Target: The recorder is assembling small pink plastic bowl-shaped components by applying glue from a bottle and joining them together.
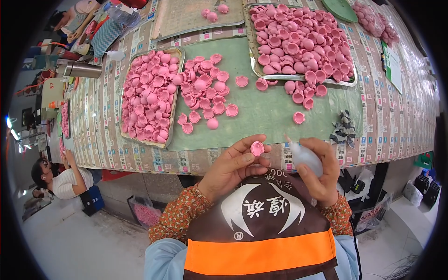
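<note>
Between the thumb and fingers of my left hand (228, 164) is a small round pink plastic shell (257, 149), its hollow side showing. My right hand (324, 170) is wrapped round a translucent squeeze bottle (307, 159). The bottle's thin nozzle points up and to the left, beside the shell and apart from it. Both hands are over the table's front edge, above my dark apron (261, 210). Loose pink shells (207, 91) lie on the green mat (261, 112) beyond them, some hollow side up, others domed.
A metal tray (170, 133) heaped with pink shells stands left; a larger full tray (351, 80) stands far right. A third tray (186, 21) with a few pieces lies at the back. A crumpled dark cloth (344, 129) lies right. Other people (70, 179) sit at the left.
</note>
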### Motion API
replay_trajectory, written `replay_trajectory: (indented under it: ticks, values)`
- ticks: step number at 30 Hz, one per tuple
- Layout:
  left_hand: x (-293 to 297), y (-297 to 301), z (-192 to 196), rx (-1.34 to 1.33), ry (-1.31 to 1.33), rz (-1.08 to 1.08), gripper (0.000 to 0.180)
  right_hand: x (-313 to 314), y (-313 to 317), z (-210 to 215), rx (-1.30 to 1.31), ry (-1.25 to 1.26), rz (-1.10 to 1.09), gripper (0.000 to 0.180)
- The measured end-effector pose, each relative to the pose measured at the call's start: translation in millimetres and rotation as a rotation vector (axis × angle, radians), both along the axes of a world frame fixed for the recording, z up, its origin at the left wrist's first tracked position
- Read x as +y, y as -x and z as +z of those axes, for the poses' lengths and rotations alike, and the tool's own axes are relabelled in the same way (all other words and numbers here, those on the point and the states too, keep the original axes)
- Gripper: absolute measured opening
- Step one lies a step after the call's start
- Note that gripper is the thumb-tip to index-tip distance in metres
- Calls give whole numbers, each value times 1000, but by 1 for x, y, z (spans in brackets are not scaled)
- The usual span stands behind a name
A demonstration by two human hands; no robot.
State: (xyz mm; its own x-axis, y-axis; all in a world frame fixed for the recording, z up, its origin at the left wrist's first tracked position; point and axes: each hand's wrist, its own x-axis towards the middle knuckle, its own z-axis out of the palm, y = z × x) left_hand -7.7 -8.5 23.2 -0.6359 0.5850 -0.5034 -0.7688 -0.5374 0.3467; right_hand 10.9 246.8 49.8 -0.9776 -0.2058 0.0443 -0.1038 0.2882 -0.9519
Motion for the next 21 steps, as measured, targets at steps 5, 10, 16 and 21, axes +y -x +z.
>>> replay_trajectory:
  ticks: [5,10,16,21]
  values:
    - [1,-4,-5,24,-6,9,55,-3,-6,-3,89,94,42,41]
    - [4,-7,-5,37,12,22,55,-10,3,6,326,-14,111,39]
    - [5,-6,-3,47,60,18,52,-11,5,3,352,-50,144,39]
    - [6,-7,-5,57,64,-8,51,-13,6,-1,362,-4,129,36]
